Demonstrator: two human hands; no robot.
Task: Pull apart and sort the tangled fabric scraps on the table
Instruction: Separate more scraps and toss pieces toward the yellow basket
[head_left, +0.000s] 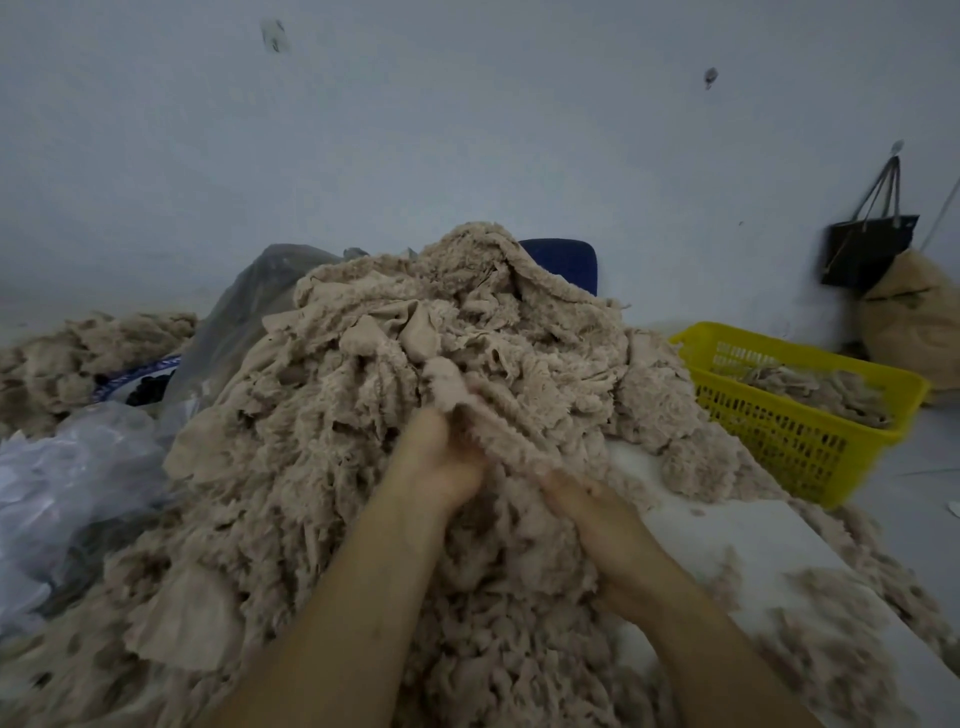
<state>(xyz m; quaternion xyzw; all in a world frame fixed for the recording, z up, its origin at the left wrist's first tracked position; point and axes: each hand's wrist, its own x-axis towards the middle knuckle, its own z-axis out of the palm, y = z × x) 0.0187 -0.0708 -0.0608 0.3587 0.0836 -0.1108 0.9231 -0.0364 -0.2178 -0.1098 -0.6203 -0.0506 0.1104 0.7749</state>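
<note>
- Head view: a tall heap of scraps (405, 353), beige and fuzzy, covers most of the white table (737, 535). It is the landmark for everything below.
- On the near slope of the heap, just below its middle, the left hand (436, 457) has its fingers curled around the upper end of a fuzzy strip (504, 426) and grips it.
- The strip slants down and to the right from that hand and lies over the heap's surface.
- The right hand (597, 519) is at the strip's lower end, beside the left hand and a little nearer the person. Its fingertips go under the fabric, so I cannot tell whether they grip or lie flat.
- Right of the heap, with its near corner against the heap's edge, is a yellow basket (774, 441) holding a low layer of sorted scraps (815, 389).
- Left of the heap lie a crumpled clear plastic bag (78, 467) and, farther back, a smaller pile (78, 348) of the same fabric.
- Behind the heap's peak shows a blue chair back (563, 262).
- Far right of the heap, beyond the basket, a black bag (867, 249) hangs on the wall above a tan sack (909, 322).
</note>
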